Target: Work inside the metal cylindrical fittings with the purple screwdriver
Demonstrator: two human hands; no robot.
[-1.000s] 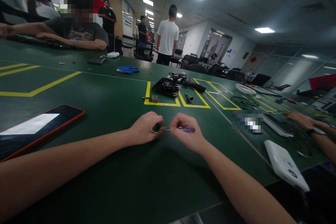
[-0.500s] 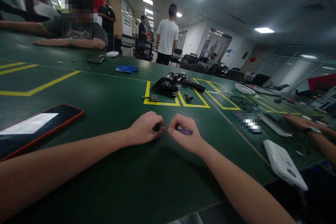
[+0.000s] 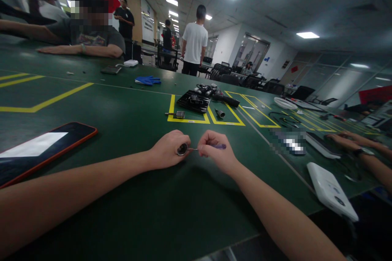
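Observation:
My left hand (image 3: 168,149) is wrapped round a dark metal cylinder (image 3: 182,149) whose round open end faces me. Closed on a thin screwdriver with a purple handle (image 3: 219,146) is my right hand (image 3: 216,150); the shaft points left and its tip meets a small part at the cylinder's side. Beyond my hands, a metal piece with a thin shaft (image 3: 179,114) and a short metal cone (image 3: 220,113) lie by yellow tape outlines (image 3: 191,121). A black plastic bag (image 3: 193,102) and dark parts (image 3: 228,100) are behind them.
A large phone with an orange edge (image 3: 49,149) lies at left, a white power bank (image 3: 332,191) at right. A blue glove (image 3: 148,80) is farther back. One person leans on the table at far left; another person's hands (image 3: 346,140) rest at right.
My right fingers have shifted on the screwdriver, and its handle has tilted slightly up. My left hand has barely moved. The other person's hands at right have moved slightly left.

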